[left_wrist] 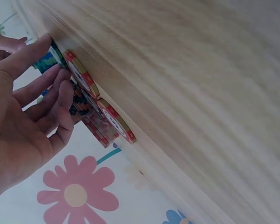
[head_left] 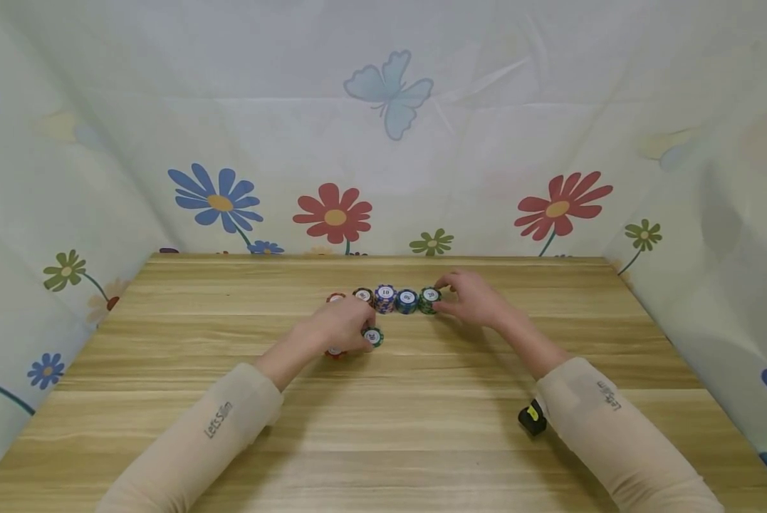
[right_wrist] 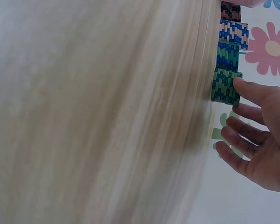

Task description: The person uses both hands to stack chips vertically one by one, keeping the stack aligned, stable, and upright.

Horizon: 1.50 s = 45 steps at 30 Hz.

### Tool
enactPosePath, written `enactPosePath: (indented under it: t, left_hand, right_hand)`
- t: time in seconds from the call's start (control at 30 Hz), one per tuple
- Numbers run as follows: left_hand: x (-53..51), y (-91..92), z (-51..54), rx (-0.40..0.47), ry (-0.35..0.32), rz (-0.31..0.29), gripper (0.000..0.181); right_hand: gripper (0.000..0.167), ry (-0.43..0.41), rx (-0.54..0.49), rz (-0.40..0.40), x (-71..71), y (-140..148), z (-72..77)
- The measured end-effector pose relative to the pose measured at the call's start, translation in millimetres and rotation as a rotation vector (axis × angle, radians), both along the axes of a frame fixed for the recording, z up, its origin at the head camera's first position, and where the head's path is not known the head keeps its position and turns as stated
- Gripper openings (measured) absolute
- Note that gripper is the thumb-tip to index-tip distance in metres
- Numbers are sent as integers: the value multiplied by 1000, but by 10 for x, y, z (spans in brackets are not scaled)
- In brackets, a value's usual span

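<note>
A row of poker chip stacks stands near the back of the table. It includes a black-edged stack [head_left: 363, 293], a purple-and-orange stack [head_left: 386, 298], a blue stack [head_left: 407, 301] and a green stack [head_left: 430, 299] at the right end. My right hand [head_left: 475, 298] holds the green stack between thumb and index finger, its other fingers spread. In front of the row, my left hand [head_left: 343, 325] pinches a single green chip [head_left: 373, 337] by its edge. Red chips [left_wrist: 115, 120] lie on the table beside that hand, partly hidden by it in the head view. A red stack [head_left: 335, 296] stands behind the hand.
A small black object with a yellow mark [head_left: 533, 419] lies by the right sleeve. The wooden table [head_left: 383, 442] ends at a flower-printed cloth [head_left: 473, 164] at the back and sides.
</note>
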<state>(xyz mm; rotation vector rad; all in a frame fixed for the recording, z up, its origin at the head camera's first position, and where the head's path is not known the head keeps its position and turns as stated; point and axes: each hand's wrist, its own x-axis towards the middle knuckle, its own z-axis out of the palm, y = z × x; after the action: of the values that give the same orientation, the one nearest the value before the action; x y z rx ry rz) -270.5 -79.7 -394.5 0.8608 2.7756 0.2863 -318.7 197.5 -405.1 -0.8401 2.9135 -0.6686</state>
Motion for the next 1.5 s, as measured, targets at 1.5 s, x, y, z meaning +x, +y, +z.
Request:
enactPosePath:
  t: [1.5]
  left_hand:
    - [-145, 409, 131, 70, 195, -48, 32]
  right_hand:
    - [29, -3, -61, -10, -53, 15, -53]
